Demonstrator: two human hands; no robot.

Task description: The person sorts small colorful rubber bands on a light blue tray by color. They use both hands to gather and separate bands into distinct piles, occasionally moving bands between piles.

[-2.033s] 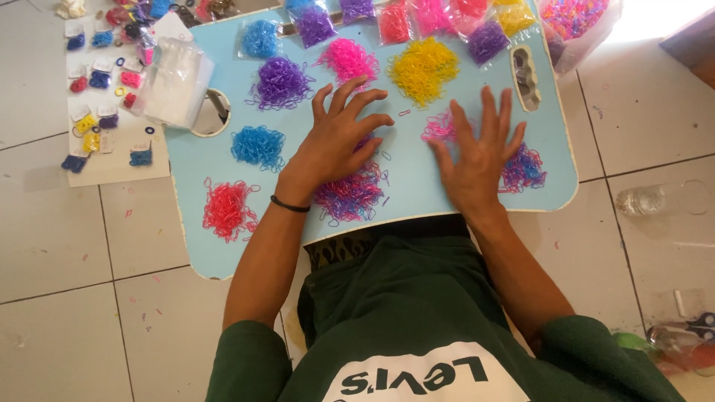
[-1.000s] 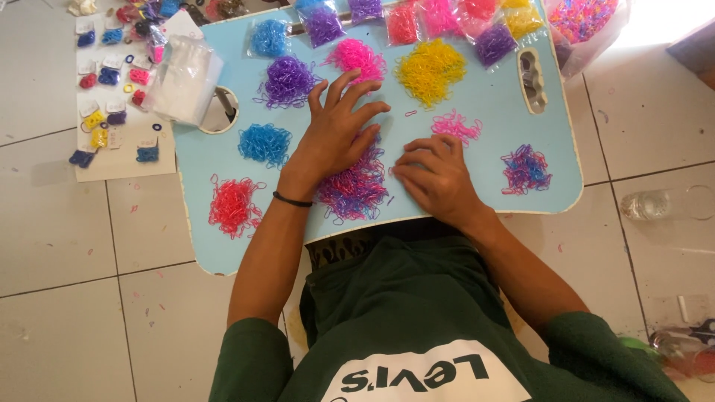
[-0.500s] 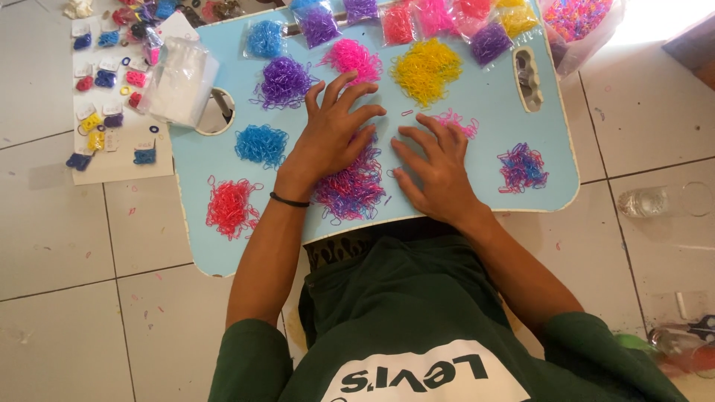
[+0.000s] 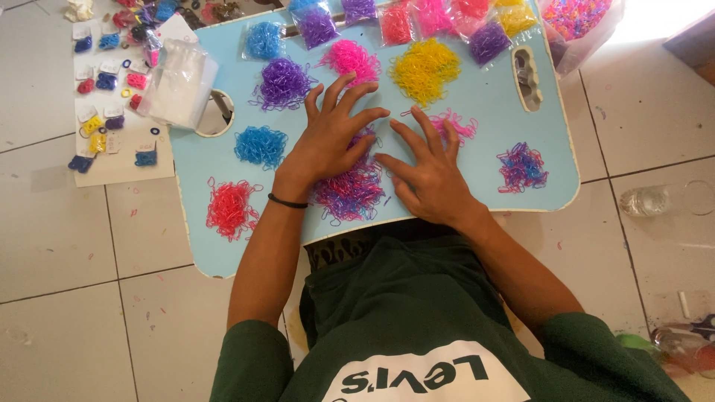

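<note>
Head view — pale blue tray (image 4: 555,112), white tiled floor (image 4: 89,283), both hands' grip open, flat.

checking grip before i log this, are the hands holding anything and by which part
Nothing is held. The left hand lies flat, fingers spread, on the mixed pink and purple band pile; the right hand rests flat on the blue tray beside it.
</note>
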